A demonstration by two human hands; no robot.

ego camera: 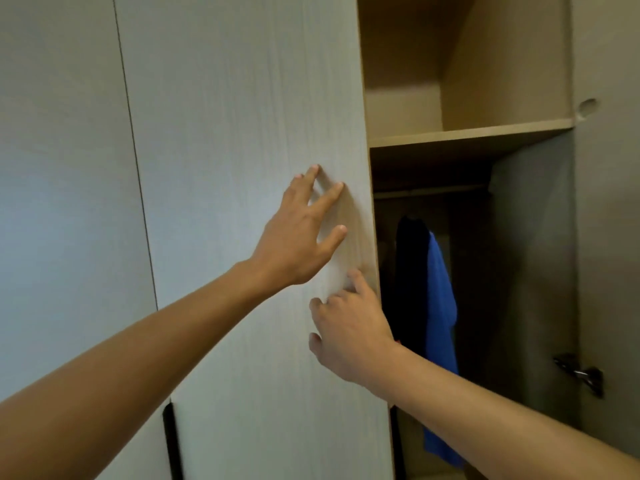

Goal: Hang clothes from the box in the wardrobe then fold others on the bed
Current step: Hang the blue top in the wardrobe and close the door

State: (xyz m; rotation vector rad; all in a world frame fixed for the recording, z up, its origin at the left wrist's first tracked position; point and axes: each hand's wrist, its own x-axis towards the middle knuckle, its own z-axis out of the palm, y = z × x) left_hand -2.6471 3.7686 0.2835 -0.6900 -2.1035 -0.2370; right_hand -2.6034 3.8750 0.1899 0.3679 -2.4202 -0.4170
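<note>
Left hand [300, 233] raised, fingers [327, 197] spread, right hand [349, 336] lower, fingers loosely bent

Door [242, 168] is set left of the open compartment. Left hand [298, 237] is laid on the door near its right edge, with right hand [349, 337] just below. Inside, shelf [467, 133] is fixed above rail [429, 190]. Garments [440, 306] are hung below the rail. Hinge [581, 372] is mounted low at right.

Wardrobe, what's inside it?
A blue garment and a dark garment hang from the rail, under a shelf. The door on the left hides the rest.
</note>
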